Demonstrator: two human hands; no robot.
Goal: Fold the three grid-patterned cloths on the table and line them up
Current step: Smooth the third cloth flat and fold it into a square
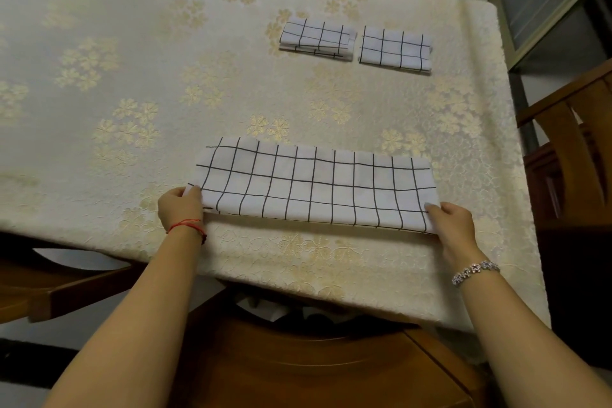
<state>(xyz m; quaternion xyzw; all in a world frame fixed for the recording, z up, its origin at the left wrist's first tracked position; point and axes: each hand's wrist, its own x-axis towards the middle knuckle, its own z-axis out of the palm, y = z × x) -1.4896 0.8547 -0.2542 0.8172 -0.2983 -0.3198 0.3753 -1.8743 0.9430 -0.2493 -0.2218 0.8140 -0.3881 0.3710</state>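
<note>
From the head camera, the long, half-folded cloth (314, 189) lies flat on the tabletop (132, 76), stretched between the two hands. The left hand (180, 209) pinches its near-left corner, fingers curled over the edge. The right hand (452, 225) grips the near-right corner in the same way. The hands are well apart, one at each end of the strip.

Well beyond the right hand, two folded cloths (316, 40) (395, 49) sit side by side, just apart.

The far corner beyond the left hand juts past the rest of the far edge, so the layers look unevenly matched. Folding from here would likely lock in that skew and give a packet that does not match the other two. If either pinch holds only the top layer, the lower one could slide and bunch. The nearer of the two folded cloths already shows loose layers at its near edge, so a careless placement beside it could nudge it out of line.
</note>
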